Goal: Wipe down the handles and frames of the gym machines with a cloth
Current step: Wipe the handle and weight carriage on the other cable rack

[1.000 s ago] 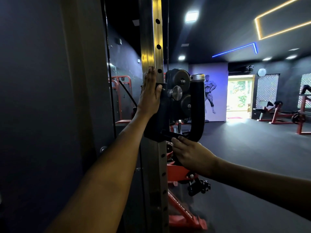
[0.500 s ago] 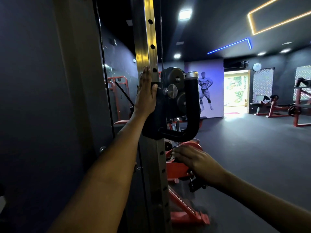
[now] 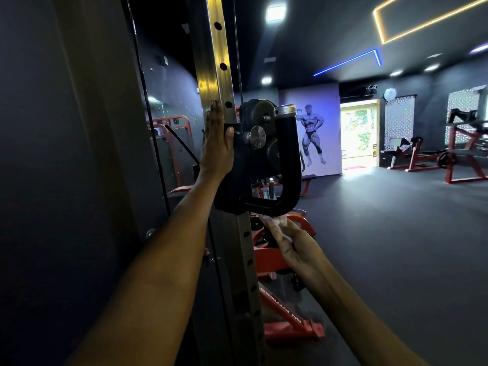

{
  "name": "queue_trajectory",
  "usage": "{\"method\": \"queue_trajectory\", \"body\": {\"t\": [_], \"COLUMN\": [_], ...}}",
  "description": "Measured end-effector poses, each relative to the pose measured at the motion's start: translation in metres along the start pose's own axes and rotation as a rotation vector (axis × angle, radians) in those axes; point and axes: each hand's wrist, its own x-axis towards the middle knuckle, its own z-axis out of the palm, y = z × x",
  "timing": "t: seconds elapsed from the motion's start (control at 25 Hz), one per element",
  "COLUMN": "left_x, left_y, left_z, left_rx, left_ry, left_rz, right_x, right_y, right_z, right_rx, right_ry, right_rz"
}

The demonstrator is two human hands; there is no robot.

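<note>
A tall steel upright point(image 3: 217, 62) with a row of holes rises in front of me. A black sliding carriage point(image 3: 250, 159) with a curved black handle point(image 3: 289, 165) is clamped on it. My left hand point(image 3: 216, 143) lies flat against the upright, fingers straight, thumb on the carriage. My right hand point(image 3: 293, 241) holds a small white cloth point(image 3: 281, 224) just under the bend of the handle, the cloth touching its underside.
A dark wall point(image 3: 52, 154) stands close on my left, with a thin cable point(image 3: 150, 122) running down beside it. Red machine frames point(image 3: 287, 323) sit on the floor behind the upright. More red benches point(image 3: 422, 159) stand at the far right across dark open floor.
My right hand dropped away from the handle's lower bend, then rose back with the white cloth now showing against the handle's underside. My left hand stayed flat on the upright.
</note>
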Motion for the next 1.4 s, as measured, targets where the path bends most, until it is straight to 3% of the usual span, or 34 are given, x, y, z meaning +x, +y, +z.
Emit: {"method": "queue_trajectory", "body": {"t": [0.12, 0.2, 0.36, 0.72, 0.8, 0.96, 1.08, 1.16, 1.32, 1.4], "left_x": [0.002, 0.001, 0.000, 0.000, -0.001, 0.001, 0.000, 0.000, 0.001, 0.001], "left_y": [0.001, 0.001, 0.003, 0.000, 0.002, 0.003, 0.003, 0.002, 0.000, 0.001], "left_z": [-0.002, -0.003, -0.002, -0.002, -0.003, -0.005, -0.004, -0.003, -0.003, -0.003], "left_rx": [-0.003, -0.005, -0.018, -0.002, 0.001, -0.002, -0.015, -0.018, -0.013, -0.011], "left_ry": [0.000, -0.001, 0.009, -0.001, 0.009, 0.007, 0.007, 0.006, 0.008, 0.003], "left_rz": [0.007, 0.016, 0.009, 0.020, 0.038, 0.037, 0.043, 0.054, 0.053, 0.049], "right_x": [0.020, 0.026, 0.011, -0.007, -0.027, -0.050, -0.064, -0.069, -0.045, -0.027], "right_y": [0.013, 0.026, 0.015, 0.008, -0.012, -0.042, -0.066, -0.080, -0.069, -0.051], "right_z": [0.015, 0.026, 0.009, 0.033, 0.039, 0.073, 0.098, 0.115, 0.144, 0.121], "right_rx": [-0.186, -0.283, -0.154, -0.185, -0.335, -0.949, -1.102, -1.218, -1.508, -1.741], "right_ry": [0.086, 0.022, -0.095, 0.039, 0.105, 0.247, 0.232, 0.182, -0.046, -0.187], "right_rz": [-0.046, -0.067, -0.095, -0.087, -0.134, -0.168, -0.184, -0.313, -1.042, -1.288]}}
